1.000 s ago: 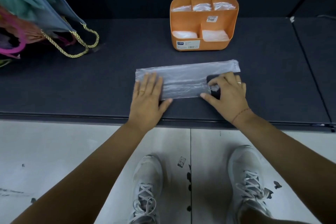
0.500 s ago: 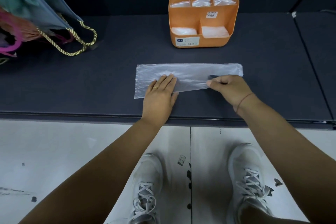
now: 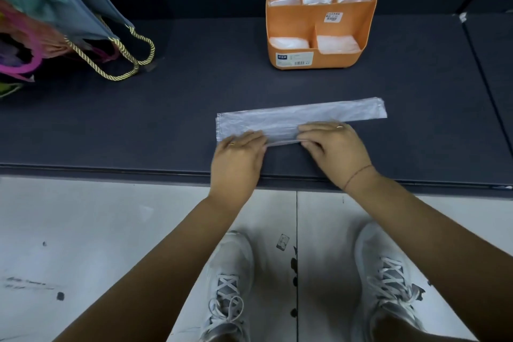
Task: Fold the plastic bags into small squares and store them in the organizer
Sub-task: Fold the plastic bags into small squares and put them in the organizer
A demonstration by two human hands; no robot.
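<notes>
Head view: a clear plastic bag [image 3: 305, 114], folded into a long narrow strip, lies flat on the dark tabletop [image 3: 194, 78], near its front edge and slightly slanted, with the right end farther back than the left. Both hands are on the strip's near edge.

The right hand [image 3: 333, 147] is clamped on the bag. Its fingers [image 3: 319, 130] curl over the top of the plastic and the thumb is tucked beneath the edge, so a fold of the near side is pinched between them. A ring [image 3: 339, 127] shows on one finger and a thin thread [image 3: 358, 172] circles the wrist.

The left hand [image 3: 238, 155] covers the strip's near left corner with its fingers held together and pointing toward the right hand. It is blurred, so I cannot tell whether it presses the plastic flat or grips it. It also wears a ring [image 3: 231, 144]. A short stretch of the folded edge shows between the two hands.

Well behind the bag stands an orange organizer [image 3: 291, 22] with three back compartments and two front ones, each holding folded squares [image 3: 288, 43] of clear plastic.

At the far left of the tabletop lies a grey-blue tote [image 3: 69, 8] with gold rope handles [image 3: 125, 64] and bright contents.

Below the tabletop edge are a pale floor [image 3: 111, 230] and two white shoes [image 3: 230, 280].
</notes>
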